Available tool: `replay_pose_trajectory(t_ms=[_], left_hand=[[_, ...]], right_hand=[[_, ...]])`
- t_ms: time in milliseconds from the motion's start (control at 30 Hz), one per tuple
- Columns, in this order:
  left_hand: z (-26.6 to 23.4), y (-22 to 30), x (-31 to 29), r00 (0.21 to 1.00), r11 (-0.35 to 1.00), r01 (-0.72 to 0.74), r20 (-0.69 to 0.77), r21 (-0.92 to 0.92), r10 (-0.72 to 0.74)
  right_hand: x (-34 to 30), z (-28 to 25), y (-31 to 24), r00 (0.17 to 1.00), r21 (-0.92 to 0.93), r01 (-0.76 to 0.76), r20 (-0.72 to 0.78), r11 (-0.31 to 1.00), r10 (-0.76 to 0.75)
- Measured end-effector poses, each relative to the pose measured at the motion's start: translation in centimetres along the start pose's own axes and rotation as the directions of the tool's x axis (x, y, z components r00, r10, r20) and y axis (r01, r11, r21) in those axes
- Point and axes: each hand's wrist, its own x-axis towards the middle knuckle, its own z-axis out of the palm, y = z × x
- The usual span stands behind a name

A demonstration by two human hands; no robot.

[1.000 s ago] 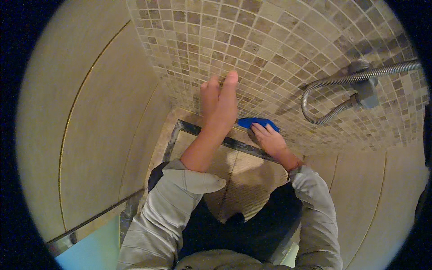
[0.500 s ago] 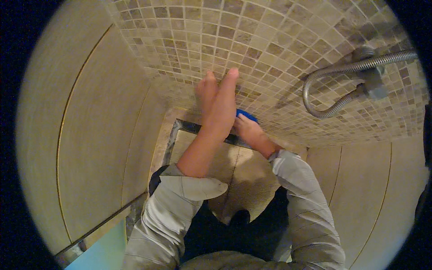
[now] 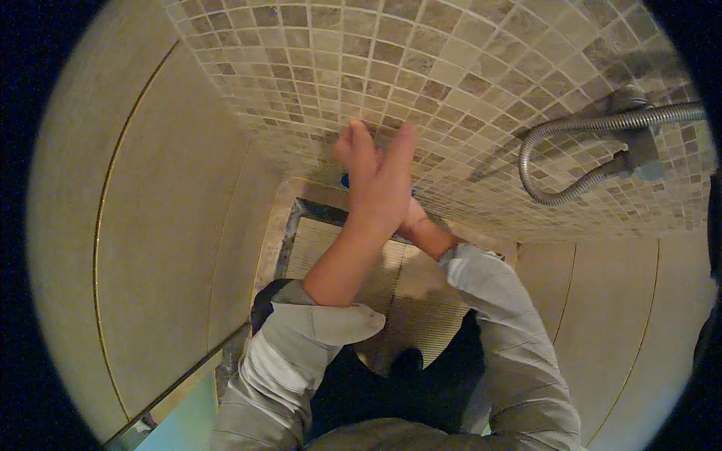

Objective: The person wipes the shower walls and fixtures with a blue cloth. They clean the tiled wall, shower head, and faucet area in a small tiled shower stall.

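Note:
My left hand (image 3: pixel 381 180) is held out at the mosaic-tiled wall (image 3: pixel 421 98), thumb and fingers spread, with nothing seen in it. Whether its fingertips press on the tiles I cannot tell. Behind and below it, my right hand (image 3: pixel 412 216) reaches in low by the foot of the wall, its fingers mostly covered by the left hand. A blue object (image 3: pixel 345 180) shows in small bits on either side of the left hand, at the right hand's reach. Its kind is hidden.
On the right wall side, a metal shower hose (image 3: pixel 541 188) loops from a mixer valve (image 3: pixel 643 154). A dark-framed ribbed floor panel (image 3: pixel 353 263) lies below, with my legs over it. Smooth panelled walls (image 3: pixel 158 225) stand left and right; a pale green pane (image 3: pixel 184 421) is at lower left.
The right hand has slid left along the wall's foot with the blue object, which now lies mostly behind my left hand. The left hand has shifted slightly right.

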Motion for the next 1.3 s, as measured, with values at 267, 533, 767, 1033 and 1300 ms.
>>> replay_pose_trajectory(t_ms=[267, 533, 767, 1033, 1300], left_hand=[[1.0, 0.5, -0.1, 0.997, 0.998, -0.056, 0.047, -0.010, 0.057], [0.7, -3.2, 0.5, 0.918, 0.894, -0.388, 0.002, 0.225, 0.398], [2.2, -2.7, 0.0, 0.921, 0.927, -0.368, -0.106, 0.071, 0.374], [1.9, -0.5, -0.4, 0.954, 0.955, -0.296, -0.061, -0.028, 0.294], [1.7, -0.6, -0.1, 0.949, 0.944, -0.272, -0.112, 0.189, 0.296]], right_hand=[[-6.1, 15.3, -2.0, 0.968, 0.603, -0.247, 0.117, 0.759, 0.222], [-12.1, 4.9, 2.3, 0.857, -0.100, 0.191, 0.502, 0.976, -0.116], [-4.0, 8.1, 2.0, 0.973, 0.050, 0.053, 0.220, 0.997, -0.062], [5.9, 7.6, 0.5, 0.992, 0.079, 0.019, 0.121, 0.997, -0.028], [9.4, 0.4, 3.1, 0.999, 0.071, 0.012, -0.031, 0.997, -0.010]])
